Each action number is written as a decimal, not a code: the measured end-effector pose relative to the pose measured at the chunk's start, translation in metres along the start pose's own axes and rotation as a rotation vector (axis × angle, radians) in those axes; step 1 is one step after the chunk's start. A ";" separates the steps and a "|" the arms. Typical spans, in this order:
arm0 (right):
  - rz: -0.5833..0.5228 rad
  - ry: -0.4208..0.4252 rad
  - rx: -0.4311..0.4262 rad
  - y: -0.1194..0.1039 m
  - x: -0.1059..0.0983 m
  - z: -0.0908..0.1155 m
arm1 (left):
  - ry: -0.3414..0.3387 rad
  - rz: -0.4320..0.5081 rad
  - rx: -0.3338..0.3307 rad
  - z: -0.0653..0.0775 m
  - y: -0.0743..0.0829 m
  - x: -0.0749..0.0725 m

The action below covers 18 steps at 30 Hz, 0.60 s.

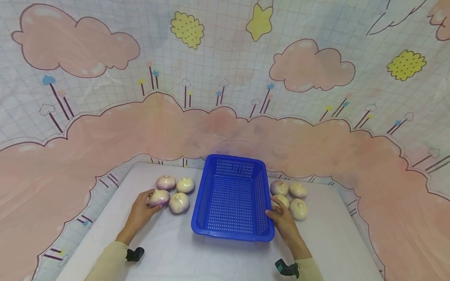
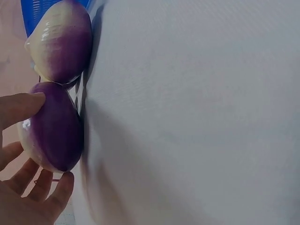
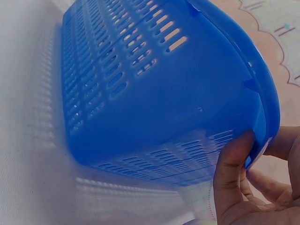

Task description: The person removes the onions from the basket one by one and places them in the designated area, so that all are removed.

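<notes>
My left hand [image 1: 142,208] holds a purple-and-white turnip [image 1: 159,198] at the front left of a group of several such turnips. In the left wrist view its thumb lies on one side of the turnip [image 2: 56,126] and the fingers curl round the other. Another turnip [image 2: 68,42] sits right against it. A blue perforated plastic basket [image 1: 230,236] stands in the middle, with nothing inside. On its right side my right hand [image 1: 284,220] pinches the rim; the right wrist view shows the thumb against the basket's outer wall [image 3: 187,103].
To the right of the basket lies a second group of several turnips [image 1: 299,209], partly hidden by the right hand. All this is on a white-covered table [image 1: 225,261]. A printed cloth [image 1: 175,128] with clouds hangs behind and around it.
</notes>
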State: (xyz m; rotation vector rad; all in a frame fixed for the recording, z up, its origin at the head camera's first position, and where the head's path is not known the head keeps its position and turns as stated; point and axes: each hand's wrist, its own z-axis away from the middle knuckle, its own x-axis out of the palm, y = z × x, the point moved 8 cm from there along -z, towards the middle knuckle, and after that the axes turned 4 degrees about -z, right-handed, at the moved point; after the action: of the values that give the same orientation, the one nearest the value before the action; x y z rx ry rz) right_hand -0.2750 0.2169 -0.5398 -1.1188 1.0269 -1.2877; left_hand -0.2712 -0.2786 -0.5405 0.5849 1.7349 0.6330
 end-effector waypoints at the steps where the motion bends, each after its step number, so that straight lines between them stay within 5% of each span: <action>1: 0.000 0.000 0.000 0.000 0.000 0.000 | 0.001 -0.003 0.002 0.000 0.000 0.000; 10: 0.012 -0.005 -0.009 0.001 -0.001 -0.002 | 0.033 0.020 0.003 0.000 0.006 -0.005; 18: 0.104 -0.010 0.000 0.005 -0.008 -0.004 | 0.102 0.037 0.036 0.002 0.030 -0.015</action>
State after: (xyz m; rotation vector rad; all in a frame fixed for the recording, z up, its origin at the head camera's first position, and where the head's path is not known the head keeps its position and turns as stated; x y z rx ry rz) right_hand -0.2782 0.2245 -0.5454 -1.0572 1.0645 -1.1982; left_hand -0.2637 -0.2667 -0.5095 0.6200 1.8374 0.6686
